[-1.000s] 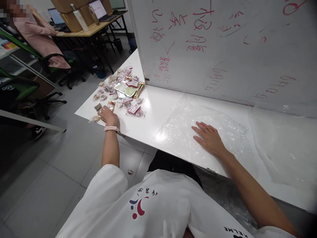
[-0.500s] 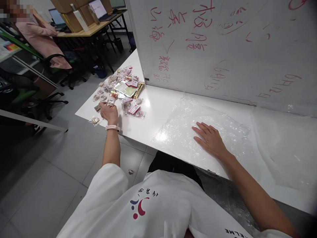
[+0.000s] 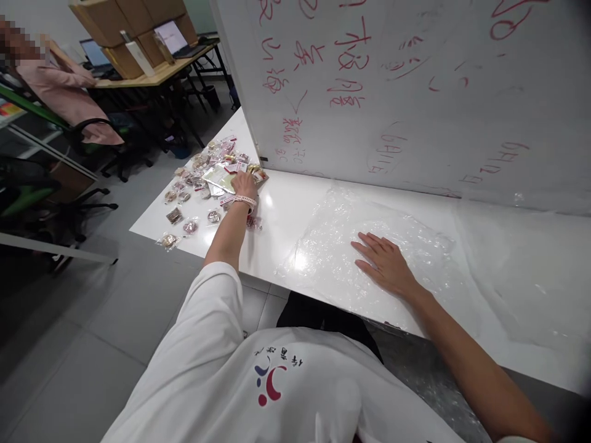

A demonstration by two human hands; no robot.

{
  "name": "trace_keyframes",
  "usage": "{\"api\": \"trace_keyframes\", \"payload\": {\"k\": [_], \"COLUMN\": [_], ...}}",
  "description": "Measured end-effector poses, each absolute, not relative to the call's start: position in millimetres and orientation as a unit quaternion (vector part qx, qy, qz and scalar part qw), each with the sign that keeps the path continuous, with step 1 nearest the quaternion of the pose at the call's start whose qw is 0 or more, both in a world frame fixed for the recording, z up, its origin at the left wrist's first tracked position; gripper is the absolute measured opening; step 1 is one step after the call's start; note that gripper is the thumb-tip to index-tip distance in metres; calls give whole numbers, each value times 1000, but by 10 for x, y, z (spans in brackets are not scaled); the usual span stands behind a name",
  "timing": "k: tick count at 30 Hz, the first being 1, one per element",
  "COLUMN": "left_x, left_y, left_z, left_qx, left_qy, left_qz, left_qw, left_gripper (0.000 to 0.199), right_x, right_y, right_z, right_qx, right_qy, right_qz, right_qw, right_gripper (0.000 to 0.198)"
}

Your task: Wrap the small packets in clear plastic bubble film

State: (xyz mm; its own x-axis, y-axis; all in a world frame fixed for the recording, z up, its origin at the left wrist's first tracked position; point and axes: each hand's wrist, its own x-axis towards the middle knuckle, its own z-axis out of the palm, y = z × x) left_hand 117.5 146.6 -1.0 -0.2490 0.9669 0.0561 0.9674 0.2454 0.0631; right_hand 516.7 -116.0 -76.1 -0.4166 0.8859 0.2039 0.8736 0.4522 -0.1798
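Observation:
My left hand [image 3: 244,183], with a pale band at the wrist, reaches into a pile of small clear-wrapped packets [image 3: 198,178] at the table's left end. Its fingers are bent down and partly hidden; what they hold cannot be made out. Right beside them lies a gold and orange packet [image 3: 261,176]. A pale green, silver-edged pouch [image 3: 219,178] is just left of the hand. My right hand [image 3: 385,264] rests flat, fingers spread, on a crinkled sheet of clear plastic film [image 3: 332,246] across the white table [image 3: 272,215].
A whiteboard [image 3: 332,141] with red writing stands along the table's far edge. More plastic film [image 3: 517,277] covers the right side. At the left, a person in a pink top [image 3: 64,92] sits near a desk with cardboard boxes [image 3: 133,31] and laptops.
My left hand has moved right and away from me, from the pile's near side with a small packet in it to the gold packets. My right hand stays on the film. The view has shifted slightly.

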Motion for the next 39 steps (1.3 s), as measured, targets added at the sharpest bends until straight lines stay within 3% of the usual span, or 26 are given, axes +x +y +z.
{"api": "trace_keyframes", "payload": {"k": [6,9,13,16,18,21,23,28,33,36,39], "left_x": [1400,1856,2650,3068,3194,3211,3176,3112,2999,2898,2802], "left_y": [1086,469,-525,-1025,-1172,-1211,-1208,-1258,-1247,-1212,-1182], "left_z": [364,437,119,-180,-287,-329,-340,-442,-463,-394,-327], "left_qx": [-668,-740,-867,-921,-933,-936,-933,-922,-910,-904,-907], "left_qy": [-704,-599,-438,-364,-338,-311,-300,-289,-265,-284,-290], "left_qz": [-230,-301,-237,-136,-106,-112,-127,-181,-207,-194,-176], "left_qw": [70,57,-22,-43,-67,-124,-150,-181,-240,-253,-252], "left_gripper": [20,12,20,8,13,50,62,52,49,50,50], "right_x": [5160,5161,5247,5379,5460,5504,5477,5340,5259,5282,5379], "right_y": [-1149,-1161,-1137,-1132,-1205,-1476,-1730,-2261,-2350,-2281,-2217], "right_z": [-738,-710,-683,-572,-418,-150,-48,-232,-445,-429,-366], "right_qx": [-522,-526,-575,-580,-580,-588,-588,-595,-595,-584,-594], "right_qy": [-837,-818,-678,-572,-569,-636,-685,-749,-768,-770,-721], "right_qz": [56,105,244,340,358,328,290,169,81,102,207], "right_qw": [153,210,387,470,460,377,319,237,222,235,291], "right_gripper": [48,48,53,57,56,51,51,53,41,42,36]}}
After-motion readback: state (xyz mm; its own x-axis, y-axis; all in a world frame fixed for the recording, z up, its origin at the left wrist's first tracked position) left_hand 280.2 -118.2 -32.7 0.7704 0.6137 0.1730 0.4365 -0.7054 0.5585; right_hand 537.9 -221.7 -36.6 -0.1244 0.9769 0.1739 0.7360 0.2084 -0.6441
